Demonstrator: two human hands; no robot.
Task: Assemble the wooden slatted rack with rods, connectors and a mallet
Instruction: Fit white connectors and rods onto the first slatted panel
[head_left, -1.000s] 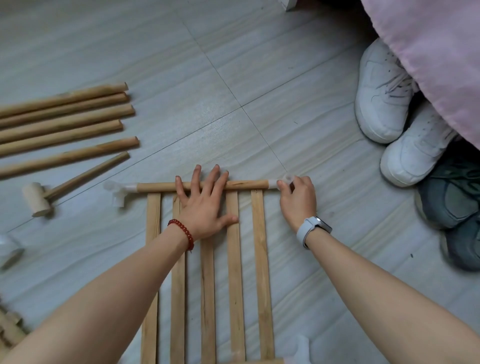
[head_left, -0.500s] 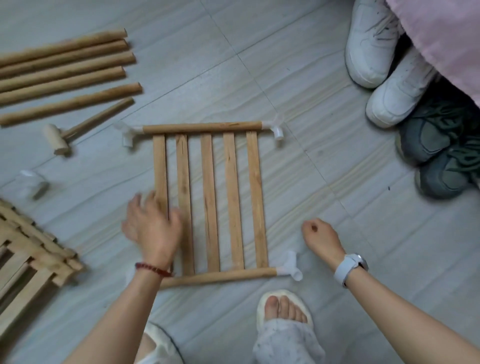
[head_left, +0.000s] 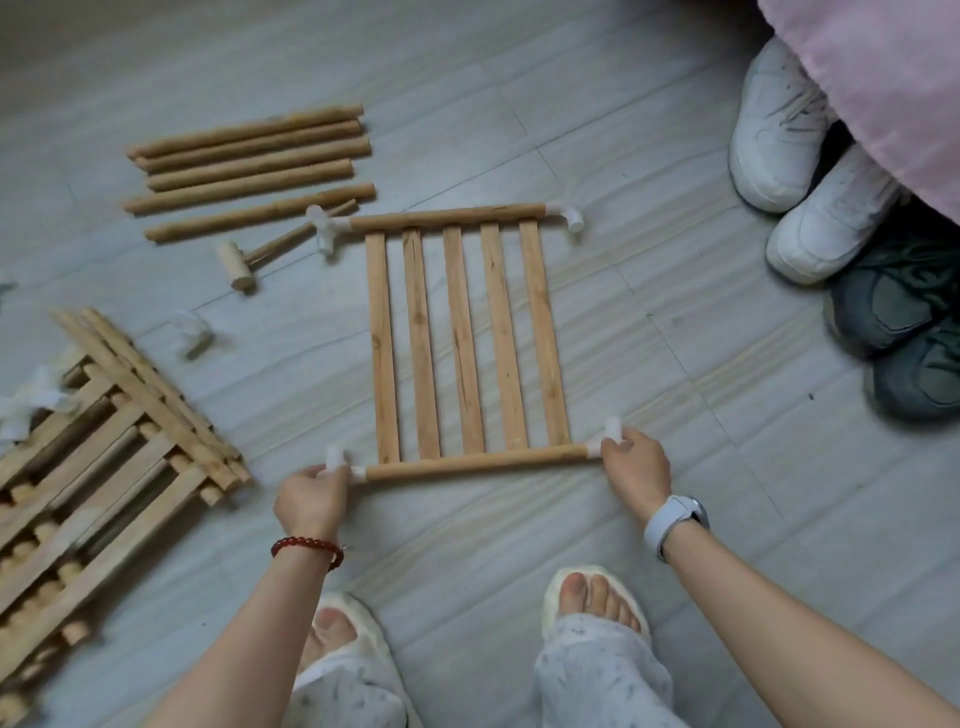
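A slatted wooden panel (head_left: 462, 343) lies flat on the floor, several slats between a far rod (head_left: 447, 218) and a near rod (head_left: 478, 460). White plastic connectors cap all rod ends. My left hand (head_left: 311, 496) grips the near-left connector (head_left: 337, 462). My right hand (head_left: 636, 465) grips the near-right connector (head_left: 605, 436). A small wooden mallet (head_left: 260, 254) lies left of the panel's far-left connector (head_left: 324, 228). Several loose rods (head_left: 249, 166) lie side by side at the upper left.
More slatted panels (head_left: 93, 457) are stacked at the left, with white connectors (head_left: 31, 400) on them. A loose white connector (head_left: 192, 330) lies on the floor nearby. White and dark shoes (head_left: 841, 208) and a pink cloth sit at the right. My slippered feet are at the bottom.
Both hands left the far rod and drew back to the near rod. Now each grips a connector at that rod's ends. The view pulled back, showing the whole panel.
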